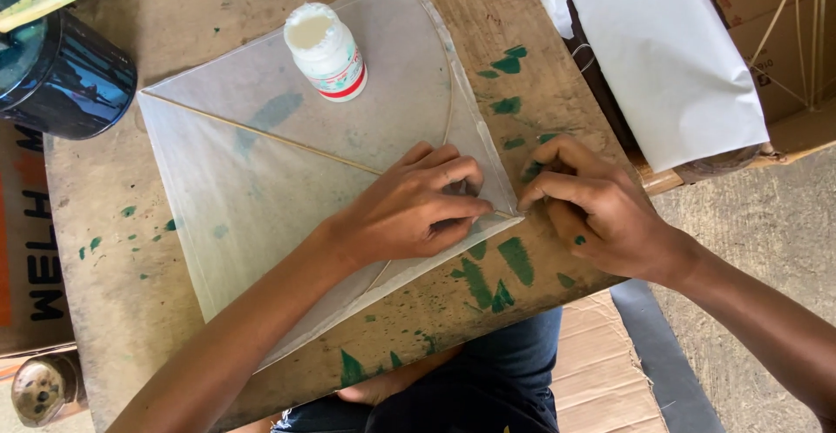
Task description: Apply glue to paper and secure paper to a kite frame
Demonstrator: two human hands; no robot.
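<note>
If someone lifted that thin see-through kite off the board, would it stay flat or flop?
The kite probably feels very light: its skin is thin enough to show paint through. The thin sticks likely keep it fairly flat, though corners may sag. It seems easy to tear; the left hand presses one corner.

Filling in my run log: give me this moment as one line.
left hand: pressing kite corner | right hand: pinching same corner tip | glue bottle: upright on kite | board: green-stained

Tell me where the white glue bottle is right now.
In the head view, the white glue bottle stands upright on the upper part of the translucent kite, above the left hand and right of the dark blue can.
</note>
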